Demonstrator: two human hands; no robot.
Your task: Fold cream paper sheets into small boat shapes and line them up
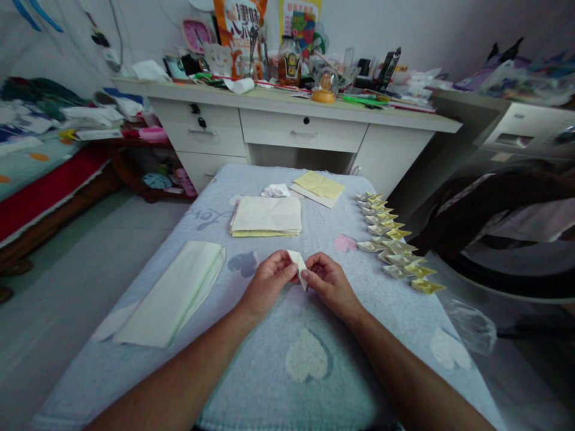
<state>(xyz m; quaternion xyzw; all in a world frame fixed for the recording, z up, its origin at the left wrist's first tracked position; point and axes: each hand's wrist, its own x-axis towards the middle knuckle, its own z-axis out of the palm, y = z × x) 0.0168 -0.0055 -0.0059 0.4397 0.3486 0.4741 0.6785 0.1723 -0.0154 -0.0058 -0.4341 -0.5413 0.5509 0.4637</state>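
Observation:
A small piece of folded white paper point(297, 263) is held up over the middle of the cloth-covered table. My left hand point(273, 280) pinches its left side between thumb and fingers. On the other side my right hand point(330, 284) grips the lower right edge, thumb in front. Both hands are closed on the same piece, and their fingertips partly hide it. Beyond them lies a stack of creased paper sheets point(268, 214), white on top with yellow at the bottom. Several folded paper boats point(395, 244), white and yellow, stand in rows along the table's right side.
A long folded bundle of pale paper point(175, 293) lies at the left. Farther back are yellow and white sheets point(318, 187) and a crumpled white paper point(275, 190). A cluttered white desk point(287, 114) stands behind the table point(251, 383); a washing machine point(516, 137) is at the right.

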